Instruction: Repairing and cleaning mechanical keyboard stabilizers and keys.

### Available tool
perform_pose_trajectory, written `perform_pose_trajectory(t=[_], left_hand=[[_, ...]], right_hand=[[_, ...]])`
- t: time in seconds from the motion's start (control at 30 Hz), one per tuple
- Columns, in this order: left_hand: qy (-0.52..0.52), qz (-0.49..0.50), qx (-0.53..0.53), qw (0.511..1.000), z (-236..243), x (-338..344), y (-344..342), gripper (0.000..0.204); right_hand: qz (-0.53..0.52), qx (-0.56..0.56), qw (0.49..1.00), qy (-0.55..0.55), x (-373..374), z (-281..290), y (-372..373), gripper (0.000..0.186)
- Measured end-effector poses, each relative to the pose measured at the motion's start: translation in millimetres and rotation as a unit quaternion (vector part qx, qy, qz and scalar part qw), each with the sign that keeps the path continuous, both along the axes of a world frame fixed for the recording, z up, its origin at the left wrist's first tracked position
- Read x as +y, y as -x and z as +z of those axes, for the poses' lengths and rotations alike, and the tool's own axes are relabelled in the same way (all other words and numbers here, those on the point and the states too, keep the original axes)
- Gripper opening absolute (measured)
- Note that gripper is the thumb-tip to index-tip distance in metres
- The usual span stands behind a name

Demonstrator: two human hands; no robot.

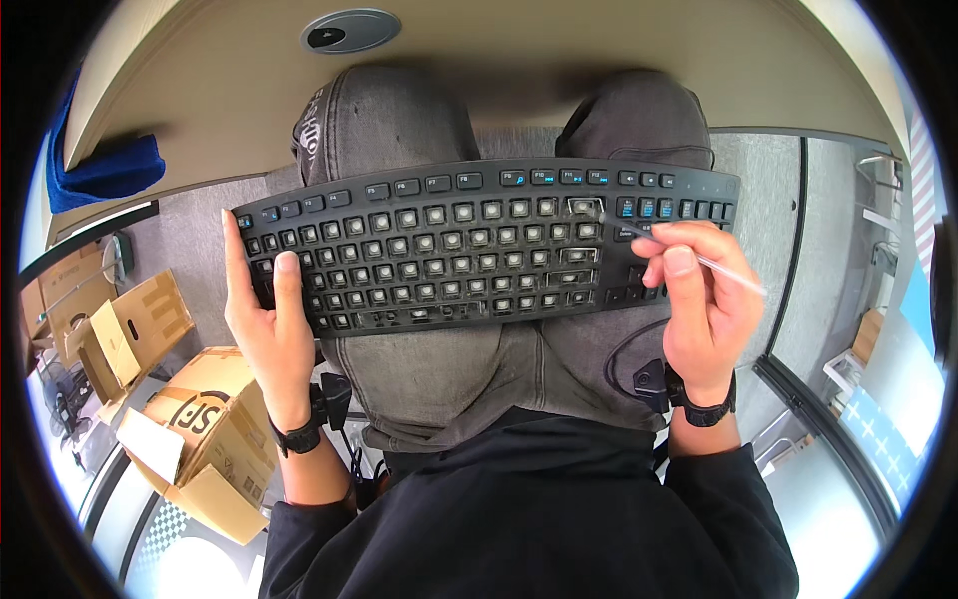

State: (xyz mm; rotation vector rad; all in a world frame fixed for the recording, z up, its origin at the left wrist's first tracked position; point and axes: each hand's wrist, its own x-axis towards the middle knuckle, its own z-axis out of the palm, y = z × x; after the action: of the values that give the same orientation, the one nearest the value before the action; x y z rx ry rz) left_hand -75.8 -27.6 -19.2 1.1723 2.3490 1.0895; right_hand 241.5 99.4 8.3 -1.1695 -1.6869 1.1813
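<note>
A black computer keyboard (429, 317) lies across my lap, slightly tilted. Most keycaps of its main block are off, baring pale square switch seats; the top function row and the keys at the right still have theirs. My left hand (269, 319) grips the keyboard's left end, thumb on top and fingers along the edge. In my right hand (704, 290), a thin stick (733, 275) with a pale, see-through handle is pinched between thumb and fingers. Its dark, narrow end points at the upper right of the bare key area; whether it touches there I cannot tell.
Beneath the keyboard are my legs in grey trousers (419, 379). A beige desk (559, 60) with a round grommet (351, 32) spans the far side. Open cardboard boxes (215, 429) stand on the floor at left, near a blue cloth (125, 172). Each wrist wears a black strap (299, 437) with a small device.
</note>
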Motion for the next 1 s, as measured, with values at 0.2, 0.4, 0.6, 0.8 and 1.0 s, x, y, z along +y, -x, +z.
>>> perform_pose_trajectory(t=[0.2, 0.4, 0.6, 0.8, 1.0], left_hand=[[-0.004, -0.001, 0.006, 1.0, -1, 0, 1, 0.063], [0.003, 0.001, -0.008, 1.0, 0, 1, -1, 0.064], [0.009, -0.002, 0.002, 1.0, -2, -1, 2, 0.065], [0.007, 0.002, -0.006, 1.0, -2, 1, 0, 0.065], [0.0, -0.007, 0.019, 1.0, -3, 2, 0, 0.066]], right_hand=[[0.019, -0.027, 0.998, -0.05, 2, -1, 2, 0.01], [0.033, -0.059, 0.996, -0.066, 1, 1, 7, 0.008], [0.016, -0.08, 0.996, -0.036, 3, -2, 6, 0.01], [0.0, -0.018, 0.995, 0.1, 17, -1, 11, 0.018], [-0.015, 0.048, 0.991, 0.124, 22, 2, 7, 0.016]])
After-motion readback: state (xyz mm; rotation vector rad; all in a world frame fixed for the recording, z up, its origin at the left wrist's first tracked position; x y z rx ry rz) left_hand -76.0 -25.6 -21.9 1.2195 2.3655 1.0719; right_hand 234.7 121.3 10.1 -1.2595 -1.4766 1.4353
